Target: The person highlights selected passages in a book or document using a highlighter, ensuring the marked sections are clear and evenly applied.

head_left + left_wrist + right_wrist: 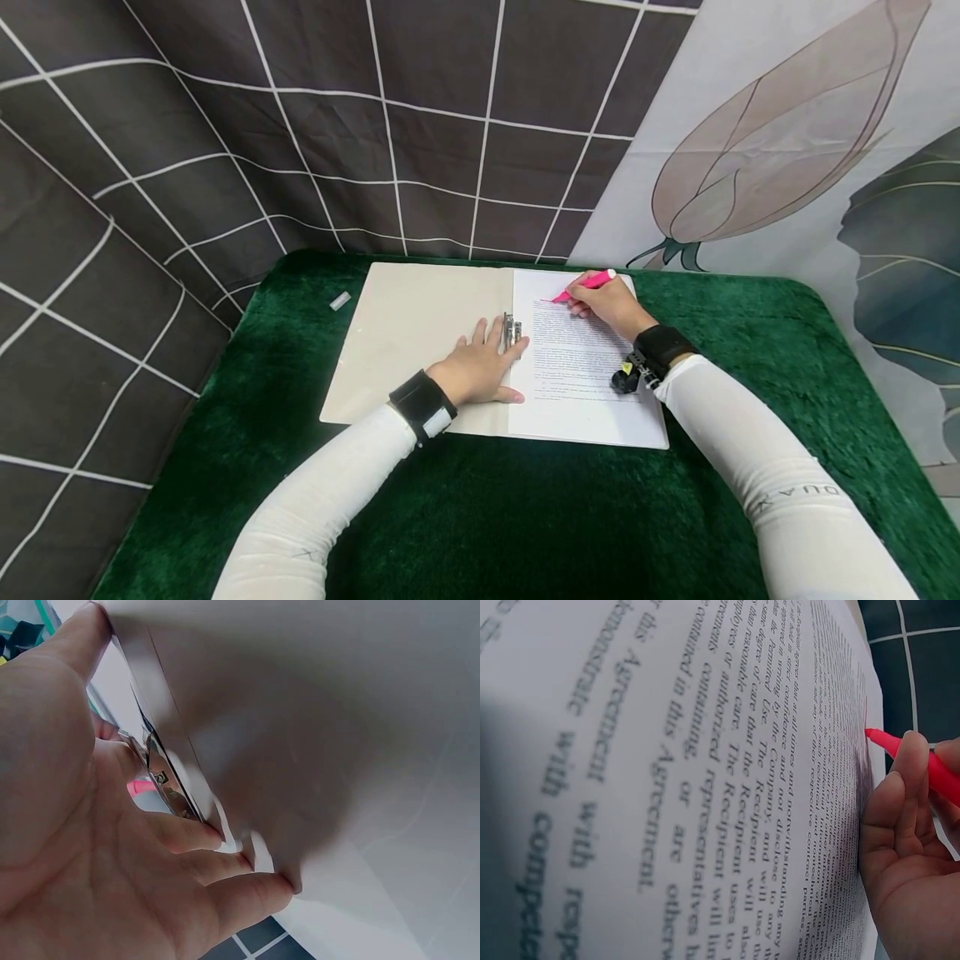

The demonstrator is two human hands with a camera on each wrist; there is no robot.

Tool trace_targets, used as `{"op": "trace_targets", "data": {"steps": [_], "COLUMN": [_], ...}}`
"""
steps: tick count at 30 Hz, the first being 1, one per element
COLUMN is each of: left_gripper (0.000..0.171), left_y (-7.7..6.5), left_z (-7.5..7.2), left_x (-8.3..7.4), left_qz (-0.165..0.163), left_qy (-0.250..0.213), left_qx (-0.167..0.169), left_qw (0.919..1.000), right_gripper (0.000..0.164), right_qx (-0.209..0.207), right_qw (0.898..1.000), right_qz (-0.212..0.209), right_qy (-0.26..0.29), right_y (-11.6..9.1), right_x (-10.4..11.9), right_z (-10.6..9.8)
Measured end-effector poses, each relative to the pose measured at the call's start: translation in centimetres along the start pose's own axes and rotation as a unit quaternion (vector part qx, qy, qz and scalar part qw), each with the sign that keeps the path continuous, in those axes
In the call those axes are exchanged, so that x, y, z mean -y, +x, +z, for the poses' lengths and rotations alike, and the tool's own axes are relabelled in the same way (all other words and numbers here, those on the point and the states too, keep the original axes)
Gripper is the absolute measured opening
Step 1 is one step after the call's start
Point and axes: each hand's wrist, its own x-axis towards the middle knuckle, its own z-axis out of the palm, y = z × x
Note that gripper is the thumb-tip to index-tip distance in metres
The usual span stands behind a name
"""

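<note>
My right hand (603, 302) pinches a pink highlighter (596, 281), its tip at the upper printed lines of a white sheet (573, 421). In the right wrist view, a thin pink mark runs along the text beside the tip of the highlighter (907, 754). The sheet lies on the right side of an opened cream folder (408, 333). My left hand (476, 371) rests near the fold with fingers spread, beside the metal clip (512, 331). From the left wrist, the palm (112, 847) shows, with fingertips touching the folder and the clip (169, 780) behind the fingers.
A green plush cloth (465, 508) covers the table under the folder. A small pale piece (340, 301) lies left of the folder. Behind the table hang a dark grid-patterned curtain (435, 150) and a white one with a leaf print (750, 150).
</note>
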Motion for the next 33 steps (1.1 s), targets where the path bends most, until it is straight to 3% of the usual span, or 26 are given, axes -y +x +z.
{"op": "trace_targets", "data": {"steps": [33], "left_gripper": [0.098], "left_y": [0.00], "left_z": [-0.11], "left_x": [-0.08], "left_qz": [0.001], "left_qy": [-0.002], "left_qx": [0.000], "left_qw": [1.0000], "right_gripper": [0.032], "right_qx": [-0.003], "right_qw": [1.000], "right_qz": [0.004], "right_qy": [-0.017], "right_y": [-0.27], "right_x": [-0.13], "right_z": [-0.60]}}
